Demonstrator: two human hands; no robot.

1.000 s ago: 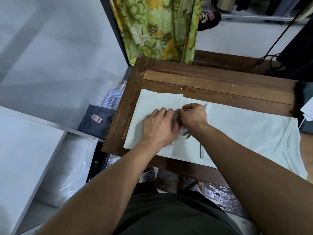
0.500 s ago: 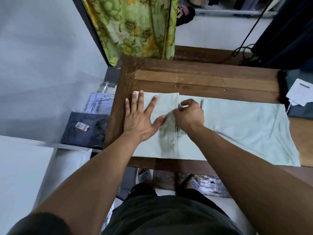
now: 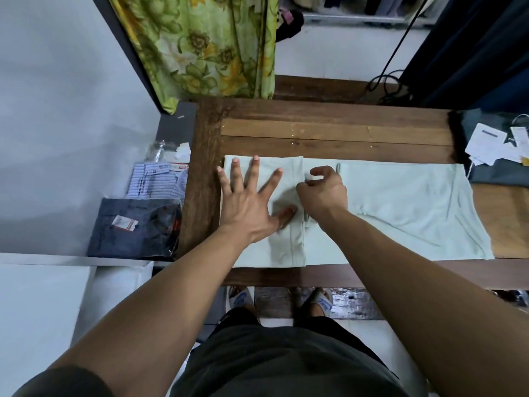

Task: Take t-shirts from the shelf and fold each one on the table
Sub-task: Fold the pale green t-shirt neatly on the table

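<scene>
Indoors, the wooden table (image 3: 329, 130) bears a t-shirt (image 3: 400, 207); left hand (image 3: 249, 204) splayed flat, right hand (image 3: 323, 193) pinching cloth.

Clothes shop backrm: tagged packed garments (image 3: 137, 224).

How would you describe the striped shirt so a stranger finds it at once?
Start at the wooden table and look to the floor off its left edge. The striped shirt lies there in clear wrap, beyond the dark jeans; only it has thin blue-and-white stripes.

Grey wall (image 3: 57, 110), floral curtain (image 3: 206, 44)
</scene>
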